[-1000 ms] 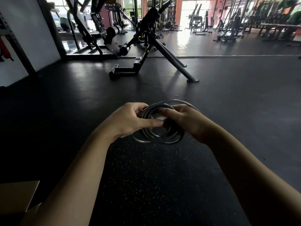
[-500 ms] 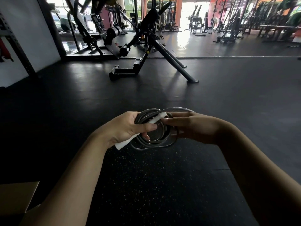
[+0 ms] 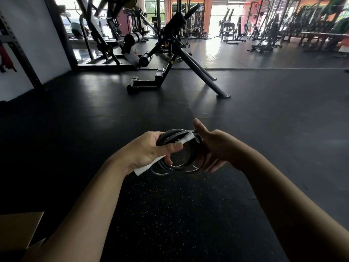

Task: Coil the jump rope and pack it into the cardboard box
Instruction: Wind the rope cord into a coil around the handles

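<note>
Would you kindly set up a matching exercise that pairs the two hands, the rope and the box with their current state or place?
Things:
1. left hand
2. right hand
3. rope
4. box

States or places:
A. bottom left corner of the view
B. coiled into loops
C. closed around a white handle and the coil
D. thumb up, fingers spread

Pairs: 1-C, 2-D, 3-B, 4-A

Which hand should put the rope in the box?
Probably the left hand. It already grips the coiled jump rope and its white handle, and the cardboard box sits low on the left side. The right hand is open, fingers spread beside the coil.
</note>
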Demonstrator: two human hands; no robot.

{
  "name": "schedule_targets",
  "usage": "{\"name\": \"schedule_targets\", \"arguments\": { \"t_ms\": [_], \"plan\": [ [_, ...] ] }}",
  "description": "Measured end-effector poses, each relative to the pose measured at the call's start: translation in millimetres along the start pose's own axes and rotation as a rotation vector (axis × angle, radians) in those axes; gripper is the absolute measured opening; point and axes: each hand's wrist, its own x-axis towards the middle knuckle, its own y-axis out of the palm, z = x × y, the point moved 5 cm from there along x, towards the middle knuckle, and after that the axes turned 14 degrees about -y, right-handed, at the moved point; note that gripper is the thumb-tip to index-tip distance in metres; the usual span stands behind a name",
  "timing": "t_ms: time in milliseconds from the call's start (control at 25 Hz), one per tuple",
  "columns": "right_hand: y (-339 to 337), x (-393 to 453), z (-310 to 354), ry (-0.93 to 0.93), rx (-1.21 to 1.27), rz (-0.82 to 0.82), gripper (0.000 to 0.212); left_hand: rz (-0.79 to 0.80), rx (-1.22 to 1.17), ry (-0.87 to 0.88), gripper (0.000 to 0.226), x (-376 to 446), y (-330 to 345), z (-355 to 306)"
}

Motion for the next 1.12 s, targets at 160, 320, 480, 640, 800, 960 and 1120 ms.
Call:
{"name": "schedule_targets", "arguments": {
  "t_ms": [160, 320, 480, 640, 800, 960, 1120],
  "plan": [
    [-21.0, 5.6, 9.8, -0.394, -0.458, -0.494, 0.065, -0.01, 0.02, 0.013, 0.035, 0.8, -1.8, -0.2],
    [-14.8, 11.6, 5.9, -0.525, -0.027, -0.249, 0.048, -0.025, -0.053, 0.063, 0.027, -1.5, -5.4, -2.9],
    [-15.0, 5.6, 3.3, -0.517, 0.209, -0.201, 0.063, -0.167, -0.258, 0.108, 0.037, 2.2, -21.5, 1.0],
    [4.0, 5.8, 9.0, -0.507, 0.458, -0.243, 0.064, -0.31, -0.606, 0.084, 0.042, 10.3, -13.4, 0.2],
    [34.8, 4.9, 16.6, -0.533, 0.607, -0.394, 0.037, -0.409, -0.839, 0.037, 0.042, 16.0, 20.2, -0.6],
    [37.1, 7.6, 12.2, -0.588, 0.587, -0.49, 0.023, -0.485, -0.929, 0.024, 0.04, 14.1, 38.9, 4.4],
    [46.8, 9.7, 10.5, -0.516, 0.674, -0.409, 0.021, -0.51, -1.021, -0.039, 0.043, 10.3, 50.2, 3.9]
  ]
}}
